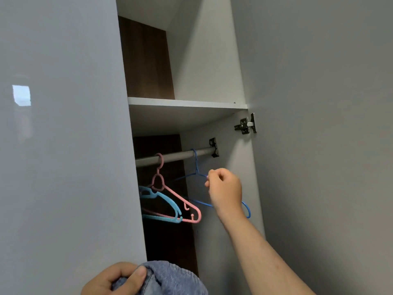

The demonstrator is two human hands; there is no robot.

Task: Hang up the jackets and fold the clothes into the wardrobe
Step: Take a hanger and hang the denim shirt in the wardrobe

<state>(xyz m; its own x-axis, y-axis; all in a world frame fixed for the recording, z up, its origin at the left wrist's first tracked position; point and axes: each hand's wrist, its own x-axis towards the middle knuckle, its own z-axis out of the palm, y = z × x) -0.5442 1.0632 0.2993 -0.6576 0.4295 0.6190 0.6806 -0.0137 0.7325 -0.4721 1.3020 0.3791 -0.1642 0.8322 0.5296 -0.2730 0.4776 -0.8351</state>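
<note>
A grey rail [176, 156] runs across the open wardrobe. On it hangs a thin blue wire hanger [196, 165], and my right hand [225, 189] pinches that hanger's shoulder just below the hook. Further left a pink plastic hanger [180, 201] hangs from the rail, with a light blue plastic hanger [161, 199] beside it. At the bottom edge my left hand [116, 279] grips a bunched blue denim garment [174, 279]; most of it is out of view.
A white shelf [187, 103] sits above the rail, with a dark brown back panel [146, 58] behind. The grey closed door [63, 145] stands on the left, the open door [319, 124] with a metal hinge [245, 124] on the right.
</note>
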